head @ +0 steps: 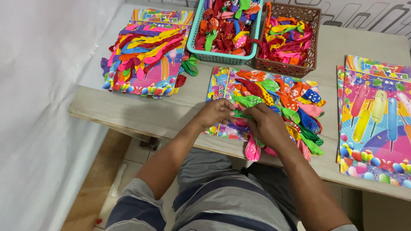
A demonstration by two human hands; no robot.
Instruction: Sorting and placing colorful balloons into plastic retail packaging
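A: Report the state of the hands.

B: The left hand (217, 112) and the right hand (266, 124) meet over the card (219, 83), a printed sheet lying flat on the counter (180, 107). Both pinch one green balloon (240, 114) between their fingertips; the left grips its left end, the right its right end. Neither hand is released.

A: Position of the green balloon?

B: Just above the lower left part of the card, touching the row of balloons already fixed there.

A: Describe the card.

B: It is covered with uninflated balloons in green, orange, red, blue, yellow and pink. A pink balloon (251, 150) hangs off its near edge, past the counter rim.

A: Items around the card?

B: Directly behind the card stands a teal basket (198, 32), filled mostly with red balloons. Just right of that, also behind the card, stands a brown basket (314, 42) holding mixed balloons. Left of the card, well apart, lies a stack (145, 55) of finished cards with balloons attached. Right of the card lie bare printed sheets (376, 124).
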